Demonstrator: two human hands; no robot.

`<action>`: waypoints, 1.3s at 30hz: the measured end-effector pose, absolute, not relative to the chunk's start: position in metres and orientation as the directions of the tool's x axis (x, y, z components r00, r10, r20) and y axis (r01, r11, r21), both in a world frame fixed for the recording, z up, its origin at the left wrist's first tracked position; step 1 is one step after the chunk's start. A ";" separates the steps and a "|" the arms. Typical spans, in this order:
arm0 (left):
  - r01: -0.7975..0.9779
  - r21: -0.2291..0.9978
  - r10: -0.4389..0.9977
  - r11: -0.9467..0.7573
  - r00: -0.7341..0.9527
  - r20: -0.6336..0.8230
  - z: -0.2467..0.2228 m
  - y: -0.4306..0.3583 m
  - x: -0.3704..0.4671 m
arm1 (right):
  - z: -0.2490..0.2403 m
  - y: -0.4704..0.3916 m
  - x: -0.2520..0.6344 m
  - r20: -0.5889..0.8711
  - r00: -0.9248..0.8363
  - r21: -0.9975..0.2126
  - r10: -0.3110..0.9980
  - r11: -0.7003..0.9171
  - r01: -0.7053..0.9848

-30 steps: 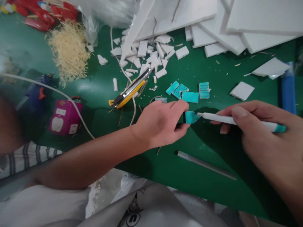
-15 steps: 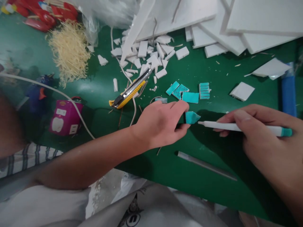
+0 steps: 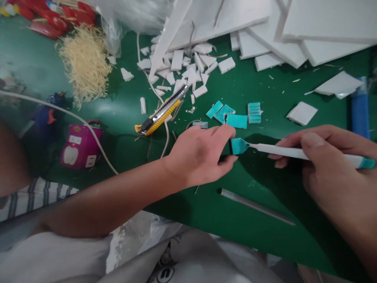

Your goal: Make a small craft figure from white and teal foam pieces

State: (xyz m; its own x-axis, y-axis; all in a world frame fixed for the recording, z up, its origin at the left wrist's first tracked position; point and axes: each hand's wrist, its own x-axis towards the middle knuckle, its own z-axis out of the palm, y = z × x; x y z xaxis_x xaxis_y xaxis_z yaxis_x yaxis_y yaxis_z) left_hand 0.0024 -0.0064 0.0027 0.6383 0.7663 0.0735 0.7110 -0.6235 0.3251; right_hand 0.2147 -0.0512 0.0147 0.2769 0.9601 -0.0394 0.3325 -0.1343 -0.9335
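Near the middle, my left hand (image 3: 203, 155) pinches a small teal piece (image 3: 240, 146) with a pointed right end and a dark left edge. My right hand (image 3: 326, 157) holds a white pen (image 3: 279, 150) with a teal end cap; its thin tip touches or nearly touches the piece's point, where a dark mark shows. Just above my left fingers lie a flat teal piece (image 3: 237, 121), a dotted teal piece (image 3: 224, 113), a small plain teal one (image 3: 214, 109) and a striped teal one (image 3: 254, 113).
A yellow utility knife (image 3: 161, 112) lies left of centre, blade out. Behind are white foam scraps (image 3: 177, 60) and stacked foam sheets (image 3: 332, 19). A purple box (image 3: 81, 146) and white cable stand left. A grey rod (image 3: 256, 206) lies in front, a blue roll (image 3: 359, 110) far right.
My right hand and the pen have shifted slightly right, with the pen tip a little higher. A dark mark now shows at the teal piece's point. My left hand has hardly moved.
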 end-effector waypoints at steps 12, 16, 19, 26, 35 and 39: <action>0.674 0.355 0.736 -0.648 0.673 0.067 0.001 -0.006 0.003 | 0.016 -0.052 0.216 -0.041 0.259 -0.904 0.965 -0.146 0.401; 0.678 0.348 0.739 -0.648 0.669 0.073 0.001 -0.007 0.004 | 0.016 -0.052 0.217 -0.057 0.264 -0.909 0.963 -0.159 0.386; 0.669 0.354 0.731 -0.654 0.679 0.066 0.000 -0.006 0.004 | 0.017 -0.050 0.216 -0.057 0.259 -0.915 0.964 -0.154 0.372; 0.656 0.378 0.732 -0.653 0.675 0.091 0.000 -0.005 0.004 | 0.018 -0.049 0.217 -0.084 0.200 -0.912 0.976 -0.156 0.379; 0.651 0.373 0.727 -0.662 0.679 0.105 0.000 -0.005 0.004 | 0.014 -0.050 0.221 -0.023 0.153 -0.898 0.988 -0.088 0.431; 0.658 0.371 0.731 -0.655 0.676 0.092 0.000 -0.006 0.005 | 0.017 -0.051 0.217 -0.060 0.215 -0.882 0.975 -0.153 0.445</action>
